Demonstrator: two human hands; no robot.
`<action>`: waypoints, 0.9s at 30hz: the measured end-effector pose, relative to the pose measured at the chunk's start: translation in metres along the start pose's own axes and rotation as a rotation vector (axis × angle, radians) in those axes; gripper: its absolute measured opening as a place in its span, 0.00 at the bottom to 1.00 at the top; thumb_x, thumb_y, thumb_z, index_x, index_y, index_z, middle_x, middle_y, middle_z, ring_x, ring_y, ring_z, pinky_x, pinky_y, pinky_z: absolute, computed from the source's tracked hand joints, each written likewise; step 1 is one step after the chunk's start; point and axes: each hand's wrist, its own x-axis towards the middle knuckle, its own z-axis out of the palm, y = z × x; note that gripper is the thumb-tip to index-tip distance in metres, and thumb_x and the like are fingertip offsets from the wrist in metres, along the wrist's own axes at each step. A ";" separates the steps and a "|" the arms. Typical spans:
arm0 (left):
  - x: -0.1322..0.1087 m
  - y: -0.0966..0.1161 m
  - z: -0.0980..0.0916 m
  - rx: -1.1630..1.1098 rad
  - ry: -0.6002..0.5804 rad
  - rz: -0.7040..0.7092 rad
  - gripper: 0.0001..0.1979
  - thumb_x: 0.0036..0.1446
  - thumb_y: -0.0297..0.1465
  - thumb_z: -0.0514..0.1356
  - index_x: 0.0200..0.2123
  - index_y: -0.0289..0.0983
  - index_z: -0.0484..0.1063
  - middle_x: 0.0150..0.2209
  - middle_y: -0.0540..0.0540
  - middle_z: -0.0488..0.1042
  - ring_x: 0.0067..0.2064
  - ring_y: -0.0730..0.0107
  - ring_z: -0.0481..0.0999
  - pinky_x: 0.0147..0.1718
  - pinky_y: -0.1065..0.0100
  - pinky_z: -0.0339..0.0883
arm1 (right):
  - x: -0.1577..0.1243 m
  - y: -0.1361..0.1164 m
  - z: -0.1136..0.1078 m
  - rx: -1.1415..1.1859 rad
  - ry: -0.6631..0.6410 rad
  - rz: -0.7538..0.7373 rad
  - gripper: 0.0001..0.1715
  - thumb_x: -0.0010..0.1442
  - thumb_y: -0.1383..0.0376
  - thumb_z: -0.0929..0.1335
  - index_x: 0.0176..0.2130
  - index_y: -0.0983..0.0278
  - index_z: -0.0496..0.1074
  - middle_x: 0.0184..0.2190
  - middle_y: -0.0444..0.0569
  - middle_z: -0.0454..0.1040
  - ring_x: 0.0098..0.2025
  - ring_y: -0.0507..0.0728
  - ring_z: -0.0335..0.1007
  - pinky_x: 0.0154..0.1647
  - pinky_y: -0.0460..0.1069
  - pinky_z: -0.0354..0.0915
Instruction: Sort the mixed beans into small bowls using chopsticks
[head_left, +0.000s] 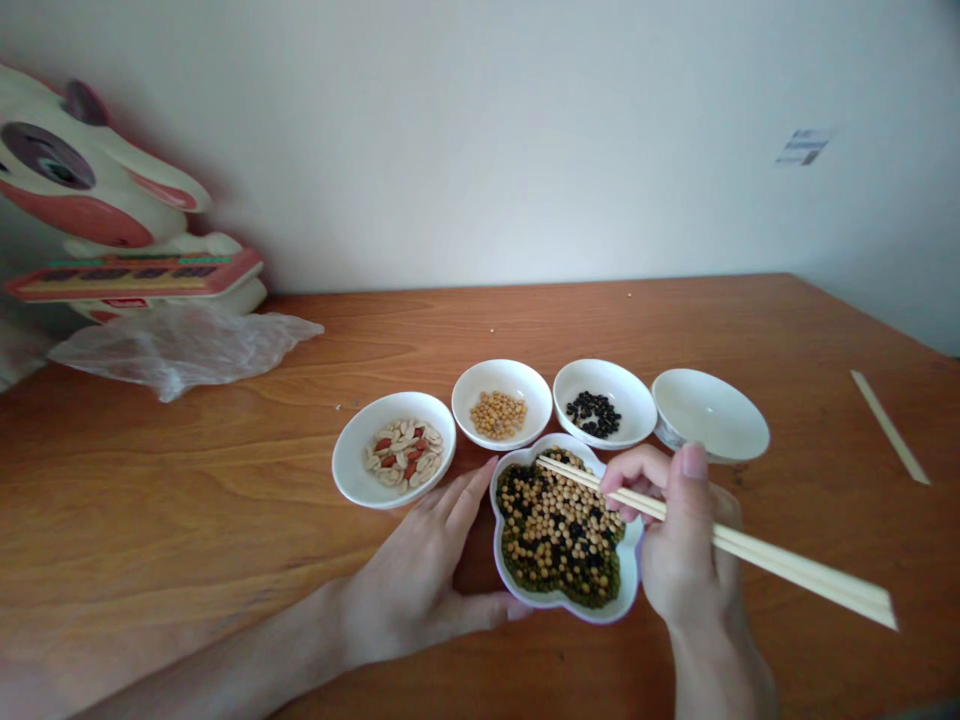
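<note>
My right hand (686, 535) grips a pair of pale wooden chopsticks (795, 568), their tips together among the beans near the far side of a flower-shaped white dish (504, 568). Yellow soybeans, black beans and small green beans (559, 525) lie mixed in that dish. Thumb and fingers spread, my left hand (420, 570) rests against the dish's left side. Behind the dish stand a white bowl of soybeans (498, 414) and one of black beans (594, 412). Peanuts (405, 455), pale with several red-skinned ones, fill the bottom of a bowl to the left.
A tilted white bowl (712, 410) at the right shows nothing inside. Farther right lies a pale flat stick or wrapper (890, 427). A clear plastic bag (187, 345) and a cow-shaped toy keyboard (135, 270) occupy the back left. The wall (525, 150) borders the table's rear edge.
</note>
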 end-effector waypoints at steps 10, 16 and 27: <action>0.001 0.002 -0.001 0.013 0.004 -0.010 0.61 0.57 0.50 0.75 0.80 0.45 0.40 0.76 0.33 0.62 0.75 0.40 0.66 0.74 0.41 0.64 | -0.002 -0.006 -0.006 -0.022 -0.060 -0.003 0.46 0.76 0.38 0.53 0.25 0.61 0.77 0.18 0.45 0.65 0.23 0.52 0.64 0.26 0.50 0.56; 0.002 0.002 -0.002 0.003 0.003 0.010 0.62 0.57 0.49 0.76 0.80 0.45 0.40 0.76 0.32 0.62 0.75 0.38 0.66 0.74 0.40 0.64 | -0.001 -0.003 -0.005 -0.071 -0.075 -0.006 0.47 0.76 0.38 0.51 0.25 0.60 0.77 0.18 0.45 0.67 0.23 0.52 0.66 0.25 0.50 0.57; 0.002 0.003 0.000 0.006 -0.003 -0.019 0.62 0.56 0.48 0.76 0.80 0.45 0.41 0.76 0.34 0.63 0.75 0.40 0.66 0.74 0.41 0.63 | 0.001 -0.004 -0.004 -0.075 -0.090 -0.032 0.48 0.77 0.38 0.51 0.25 0.60 0.77 0.19 0.46 0.68 0.24 0.53 0.66 0.25 0.50 0.58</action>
